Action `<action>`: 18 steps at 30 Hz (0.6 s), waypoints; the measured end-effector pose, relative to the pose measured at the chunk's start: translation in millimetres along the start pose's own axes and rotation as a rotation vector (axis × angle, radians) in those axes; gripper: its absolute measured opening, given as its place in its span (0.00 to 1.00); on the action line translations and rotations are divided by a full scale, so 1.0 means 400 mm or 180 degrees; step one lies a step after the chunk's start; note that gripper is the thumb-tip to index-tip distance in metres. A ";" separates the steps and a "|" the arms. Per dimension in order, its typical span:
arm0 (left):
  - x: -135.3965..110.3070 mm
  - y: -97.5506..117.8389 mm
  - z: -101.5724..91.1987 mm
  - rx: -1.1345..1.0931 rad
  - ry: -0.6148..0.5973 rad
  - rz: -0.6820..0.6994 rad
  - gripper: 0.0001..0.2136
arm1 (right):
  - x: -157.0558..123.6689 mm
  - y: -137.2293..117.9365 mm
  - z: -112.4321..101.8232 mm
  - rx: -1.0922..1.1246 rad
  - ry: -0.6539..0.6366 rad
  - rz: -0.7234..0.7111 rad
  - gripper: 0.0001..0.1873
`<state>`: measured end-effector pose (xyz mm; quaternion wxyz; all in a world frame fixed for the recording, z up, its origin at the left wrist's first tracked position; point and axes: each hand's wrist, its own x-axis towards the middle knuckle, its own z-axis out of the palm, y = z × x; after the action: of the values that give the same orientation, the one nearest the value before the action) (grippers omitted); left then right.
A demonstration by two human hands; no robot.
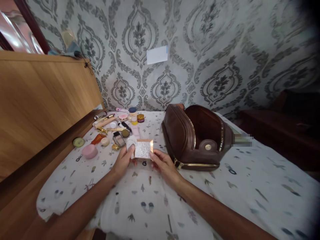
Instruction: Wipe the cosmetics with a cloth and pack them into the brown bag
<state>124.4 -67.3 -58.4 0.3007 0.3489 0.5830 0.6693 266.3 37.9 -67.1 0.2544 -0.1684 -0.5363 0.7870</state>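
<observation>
Two-handed grip on a glittery compact (pixel 143 149)

Both of my hands held the square silver compact by its gold-rimmed sides, just above the printed bedsheet (pixel 250 186). My left hand (pixel 123 160) was closed on its left edge, with a white pad (pixel 130 143) bunched against the same fingers. My right hand (pixel 163 165) pinched the right edge between thumb and fingertips. Just to the right lay a brown leather bag (pixel 197 136), unzipped and gaping. Beyond the compact, cosmetics were scattered across the sheet, among them a pink round jar (pixel 89 151), a green disc (pixel 78 142) and a blue-lidded jar (pixel 132 110), beside the wooden headboard (pixel 37 100).
</observation>
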 end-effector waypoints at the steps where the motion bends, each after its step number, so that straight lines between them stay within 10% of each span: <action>1: 0.000 0.000 0.001 -0.0009 -0.0063 -0.0036 0.22 | -0.001 -0.003 0.002 0.0191 0.0005 0.0051 0.20; 8: -0.013 0.017 0.013 0.0989 0.0404 0.0368 0.19 | 0.009 -0.007 0.002 0.0801 0.0251 0.0031 0.22; 18: -0.024 0.037 0.001 0.2529 0.0649 0.1541 0.10 | -0.017 -0.001 0.020 -0.0225 -0.0068 -0.0246 0.21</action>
<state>130.5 -77.0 -44.7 -0.0794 0.4952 0.7223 0.4762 267.7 27.8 -63.7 0.2728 -0.1481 -0.5725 0.7589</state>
